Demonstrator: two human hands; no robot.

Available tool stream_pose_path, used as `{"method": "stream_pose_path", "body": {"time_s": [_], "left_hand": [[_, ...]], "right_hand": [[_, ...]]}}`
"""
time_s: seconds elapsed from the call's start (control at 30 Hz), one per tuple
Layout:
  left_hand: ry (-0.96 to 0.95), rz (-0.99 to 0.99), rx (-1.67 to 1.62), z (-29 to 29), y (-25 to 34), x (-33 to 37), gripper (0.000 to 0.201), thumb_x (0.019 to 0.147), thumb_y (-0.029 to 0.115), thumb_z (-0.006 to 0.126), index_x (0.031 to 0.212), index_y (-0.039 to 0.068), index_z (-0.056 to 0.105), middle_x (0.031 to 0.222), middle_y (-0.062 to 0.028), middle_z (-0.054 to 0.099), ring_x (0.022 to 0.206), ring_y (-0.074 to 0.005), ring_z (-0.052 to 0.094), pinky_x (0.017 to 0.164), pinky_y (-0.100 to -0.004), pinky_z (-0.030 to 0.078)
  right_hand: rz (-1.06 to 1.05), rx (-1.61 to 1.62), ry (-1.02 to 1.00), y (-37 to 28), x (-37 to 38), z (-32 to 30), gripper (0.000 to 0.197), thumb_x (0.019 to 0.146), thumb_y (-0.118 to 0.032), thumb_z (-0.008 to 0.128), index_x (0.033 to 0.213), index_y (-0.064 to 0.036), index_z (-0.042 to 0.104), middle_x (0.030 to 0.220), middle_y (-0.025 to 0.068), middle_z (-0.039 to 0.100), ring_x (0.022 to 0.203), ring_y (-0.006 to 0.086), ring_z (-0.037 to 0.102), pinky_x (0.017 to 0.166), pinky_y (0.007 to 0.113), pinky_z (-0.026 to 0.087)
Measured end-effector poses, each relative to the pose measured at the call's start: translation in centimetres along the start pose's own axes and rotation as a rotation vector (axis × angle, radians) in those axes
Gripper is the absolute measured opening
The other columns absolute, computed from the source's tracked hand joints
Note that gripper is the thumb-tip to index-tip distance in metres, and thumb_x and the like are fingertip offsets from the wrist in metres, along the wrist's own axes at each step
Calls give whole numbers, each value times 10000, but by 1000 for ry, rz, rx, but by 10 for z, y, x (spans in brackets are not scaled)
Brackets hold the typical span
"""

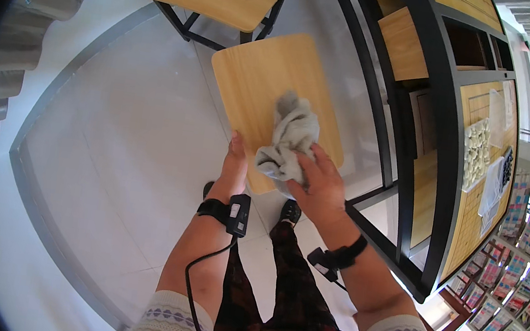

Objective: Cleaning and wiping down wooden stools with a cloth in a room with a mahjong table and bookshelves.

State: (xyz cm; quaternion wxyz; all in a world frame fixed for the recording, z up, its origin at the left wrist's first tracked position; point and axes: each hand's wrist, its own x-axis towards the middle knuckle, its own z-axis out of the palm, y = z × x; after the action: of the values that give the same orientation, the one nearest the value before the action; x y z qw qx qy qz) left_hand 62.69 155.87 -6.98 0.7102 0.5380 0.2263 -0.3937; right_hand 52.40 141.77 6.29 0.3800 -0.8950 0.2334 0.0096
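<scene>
Clear plastic sheets or trays [494, 172] lie on the board-topped table [464, 244] at the right, where many cream-coloured pieces [476, 154] sit massed in what looks like a shallow tray, with a cluster of dark pieces [507, 166] near them; the tray's walls are too small to make out. Beyond, racks [525, 263] hold rows of coloured printed matter. The grey cloth [293, 135] lies bunched on the wooden stool seat [257, 73], directly ahead of and under the right hand [322, 186], whose fingers and thumb are bent onto its near right part, gripping it; its far end trails past the fingertips. The left hand [234, 164] is edge-on at the seat's left side, touching it; its fingers are mostly hidden, so I cannot tell how far they close. Both forearms reach forward from the lower edge, the right one slanting inward to the cloth.
</scene>
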Motion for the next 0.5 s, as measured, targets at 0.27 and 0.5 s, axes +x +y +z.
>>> {"method": "stream_pose_path", "body": {"time_s": [0.27,0.5], "left_hand": [[114,-51,163,-33,-47,-24,771,967,613,256,1447,9,253,1419,-132,394,1294,-241,395,1071,-357,321],[7,-60,285,-49,-94,-71,803,948,647,266,1441,13,260,1422,-120,394,1300,-227,388,1076,-356,315]], "right_hand": [[-218,-517,-163,39,-25,44,674,617,-259,810,1229,-399,566,1444,31,344,1334,364,324,1044,673,236],[-154,-571,60,30,55,61,570,688,-213,750,1211,-347,566,1407,49,376,1294,350,371,1016,665,293]]}}
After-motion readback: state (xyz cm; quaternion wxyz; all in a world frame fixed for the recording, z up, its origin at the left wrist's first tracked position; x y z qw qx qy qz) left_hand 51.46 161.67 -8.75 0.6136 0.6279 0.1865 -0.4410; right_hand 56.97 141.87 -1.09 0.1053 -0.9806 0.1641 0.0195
